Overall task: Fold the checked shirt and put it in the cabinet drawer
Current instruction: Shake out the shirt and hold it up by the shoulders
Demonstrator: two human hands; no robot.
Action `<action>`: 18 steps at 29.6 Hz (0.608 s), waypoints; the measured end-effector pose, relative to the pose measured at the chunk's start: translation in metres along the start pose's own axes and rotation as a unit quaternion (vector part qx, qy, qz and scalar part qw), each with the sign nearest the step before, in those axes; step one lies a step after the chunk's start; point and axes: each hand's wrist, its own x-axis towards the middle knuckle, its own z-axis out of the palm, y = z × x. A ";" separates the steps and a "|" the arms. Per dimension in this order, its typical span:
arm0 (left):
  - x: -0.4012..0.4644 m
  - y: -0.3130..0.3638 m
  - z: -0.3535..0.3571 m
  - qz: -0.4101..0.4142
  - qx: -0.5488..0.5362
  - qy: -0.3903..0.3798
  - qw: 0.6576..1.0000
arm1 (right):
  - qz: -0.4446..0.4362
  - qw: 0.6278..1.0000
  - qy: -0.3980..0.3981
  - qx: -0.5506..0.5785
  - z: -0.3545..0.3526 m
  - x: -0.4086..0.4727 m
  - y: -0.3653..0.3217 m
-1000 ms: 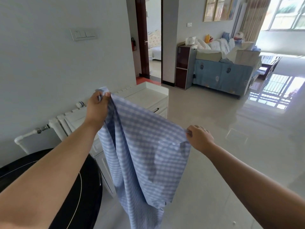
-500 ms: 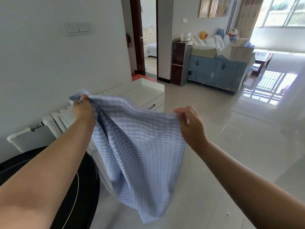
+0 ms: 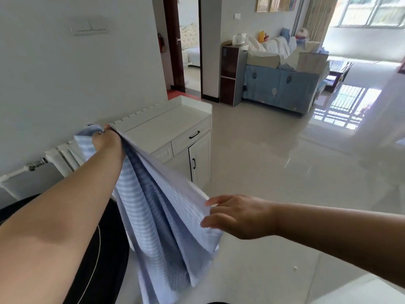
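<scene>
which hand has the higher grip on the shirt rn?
The left hand: it clutches one end of the checked shirt up by the white cabinet top. The right hand meets the other end lower, fingers extended.

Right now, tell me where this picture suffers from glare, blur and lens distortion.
Head view: the window at upper right is blown out, and its light throws a bright glare patch on the glossy floor. The checked shirt is smeared by motion, its checks reading as stripes. The wide lens bows the door frame and stretches the forearms near the bottom corners.
</scene>
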 end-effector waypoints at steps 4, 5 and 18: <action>0.006 0.002 0.001 0.010 -0.004 0.014 1.000 | 0.119 0.987 -0.019 -0.109 0.007 -0.007 0.022; 0.008 0.002 -0.001 0.024 0.011 0.015 1.000 | 0.198 0.971 -0.016 -0.132 0.001 -0.009 0.036; 0.038 0.000 -0.041 0.117 0.175 0.001 0.978 | 0.119 0.976 -0.010 -0.184 -0.024 -0.005 0.057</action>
